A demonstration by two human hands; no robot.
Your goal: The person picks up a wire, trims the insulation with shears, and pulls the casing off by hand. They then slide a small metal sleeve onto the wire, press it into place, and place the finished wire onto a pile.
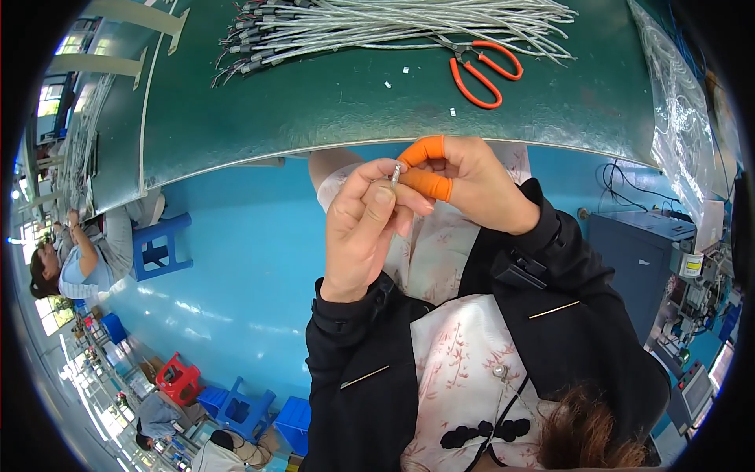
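Observation:
Just off the front edge of the green table [259,134], my two hands meet over my lap. My left hand [363,224] pinches a small silvery piece [395,175] between thumb and fingers; its exact kind is too small to tell. Orange finger covers sit on the thumb and forefinger of my right hand [472,182]. Those fingers close together beside the upper end of the piece, and what lies between them is hidden. On the table lie a bundle of silvery cables [409,27] with dark ends at left, and orange-handled scissors [478,75] touching the bundle's near side.
Several tiny white bits [452,112] are scattered near the scissors. Clear plastic sheeting [668,102] hangs over the table's right end. A grey cabinet [629,252] stands at right. At far left a person [86,259] sits beside a blue stool [161,246].

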